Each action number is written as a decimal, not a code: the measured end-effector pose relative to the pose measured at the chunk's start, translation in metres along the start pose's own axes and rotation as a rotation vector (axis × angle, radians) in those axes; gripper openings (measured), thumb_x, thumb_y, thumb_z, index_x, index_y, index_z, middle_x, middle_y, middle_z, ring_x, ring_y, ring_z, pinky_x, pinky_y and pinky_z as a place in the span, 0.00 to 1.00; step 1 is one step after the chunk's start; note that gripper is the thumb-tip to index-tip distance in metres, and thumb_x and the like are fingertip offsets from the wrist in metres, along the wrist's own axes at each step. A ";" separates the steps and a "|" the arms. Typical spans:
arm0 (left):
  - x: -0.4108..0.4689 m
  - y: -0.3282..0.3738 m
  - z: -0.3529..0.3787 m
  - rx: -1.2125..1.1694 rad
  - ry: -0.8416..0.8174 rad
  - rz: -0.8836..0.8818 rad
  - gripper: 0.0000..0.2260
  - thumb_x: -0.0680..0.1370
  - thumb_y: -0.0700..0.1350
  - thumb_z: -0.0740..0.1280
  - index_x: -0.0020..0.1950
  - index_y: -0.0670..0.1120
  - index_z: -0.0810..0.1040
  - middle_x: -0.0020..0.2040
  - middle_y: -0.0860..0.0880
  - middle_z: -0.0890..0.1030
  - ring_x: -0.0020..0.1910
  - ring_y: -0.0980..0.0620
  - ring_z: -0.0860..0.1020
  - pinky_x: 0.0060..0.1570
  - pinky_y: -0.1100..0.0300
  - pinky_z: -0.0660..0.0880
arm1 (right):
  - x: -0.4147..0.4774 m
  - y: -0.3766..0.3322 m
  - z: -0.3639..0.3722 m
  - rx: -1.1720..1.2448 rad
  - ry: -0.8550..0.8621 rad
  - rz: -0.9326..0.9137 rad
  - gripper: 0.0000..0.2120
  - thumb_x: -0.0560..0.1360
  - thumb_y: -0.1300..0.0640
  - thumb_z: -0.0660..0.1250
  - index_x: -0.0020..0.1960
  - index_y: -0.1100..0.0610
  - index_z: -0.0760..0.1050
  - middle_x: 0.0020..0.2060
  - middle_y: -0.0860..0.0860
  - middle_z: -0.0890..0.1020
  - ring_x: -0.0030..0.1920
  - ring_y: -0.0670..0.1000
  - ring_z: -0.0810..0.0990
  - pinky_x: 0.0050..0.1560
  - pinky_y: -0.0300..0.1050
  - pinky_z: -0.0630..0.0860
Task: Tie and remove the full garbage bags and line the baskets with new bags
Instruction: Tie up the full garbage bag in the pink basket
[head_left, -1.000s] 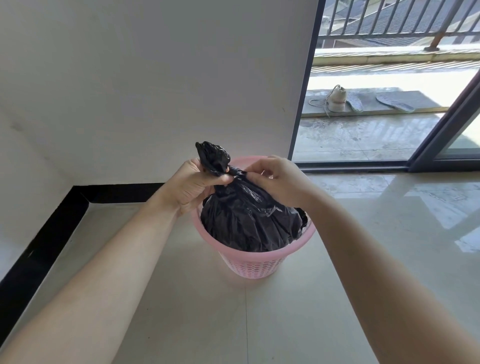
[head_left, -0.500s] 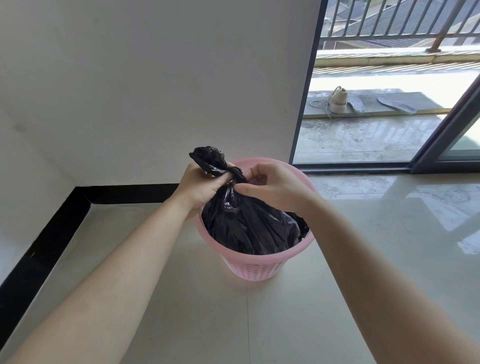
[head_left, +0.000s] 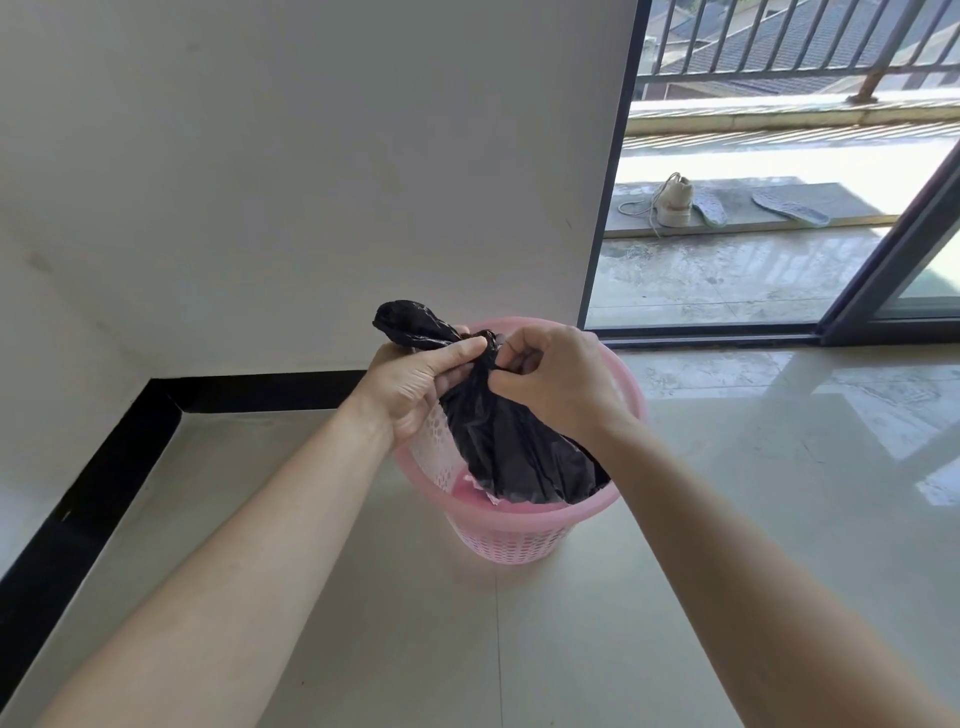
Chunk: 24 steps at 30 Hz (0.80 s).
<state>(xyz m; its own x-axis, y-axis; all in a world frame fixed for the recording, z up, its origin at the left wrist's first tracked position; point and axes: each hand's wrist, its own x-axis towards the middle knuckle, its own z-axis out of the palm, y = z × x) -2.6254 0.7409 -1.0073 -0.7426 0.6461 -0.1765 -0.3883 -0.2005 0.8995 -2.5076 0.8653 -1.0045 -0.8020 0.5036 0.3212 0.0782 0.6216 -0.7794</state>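
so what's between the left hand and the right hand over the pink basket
The twisted neck of the black bag, pinched from either side by the left hand and right hand; the head view shows it.

Head camera faces forward-down; near the basket (head_left: 511, 540).

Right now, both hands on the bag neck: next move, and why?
Probably cinch the knot: the left hand pulls the tail outward while the right hand pinches the neck. Both grips sit at the knot and the black bag hangs inside the pink basket, so tighten before lifting.
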 end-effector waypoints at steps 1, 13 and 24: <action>0.000 -0.001 0.000 0.002 0.039 0.006 0.09 0.66 0.32 0.76 0.43 0.40 0.81 0.40 0.46 0.85 0.45 0.47 0.85 0.44 0.61 0.81 | 0.000 0.001 0.000 0.004 0.000 -0.004 0.11 0.64 0.61 0.77 0.34 0.47 0.78 0.26 0.32 0.77 0.30 0.35 0.75 0.33 0.24 0.68; -0.005 -0.006 -0.003 0.045 0.065 0.088 0.08 0.67 0.30 0.76 0.40 0.41 0.83 0.40 0.43 0.85 0.43 0.45 0.85 0.43 0.60 0.81 | 0.006 0.012 -0.011 0.216 -0.221 0.174 0.10 0.76 0.47 0.71 0.56 0.47 0.83 0.34 0.44 0.84 0.32 0.40 0.80 0.32 0.28 0.71; -0.002 -0.010 0.001 0.014 0.042 0.076 0.07 0.73 0.35 0.73 0.50 0.36 0.82 0.50 0.38 0.84 0.51 0.44 0.84 0.48 0.56 0.81 | 0.007 0.019 0.009 -0.257 -0.191 -0.041 0.08 0.77 0.53 0.60 0.43 0.56 0.72 0.37 0.47 0.77 0.39 0.47 0.72 0.37 0.38 0.64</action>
<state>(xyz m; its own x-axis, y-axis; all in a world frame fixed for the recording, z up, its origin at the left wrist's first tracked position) -2.6190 0.7425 -1.0158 -0.7922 0.5975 -0.1241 -0.3226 -0.2373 0.9163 -2.5167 0.8758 -1.0220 -0.9024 0.3685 0.2233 0.1714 0.7825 -0.5986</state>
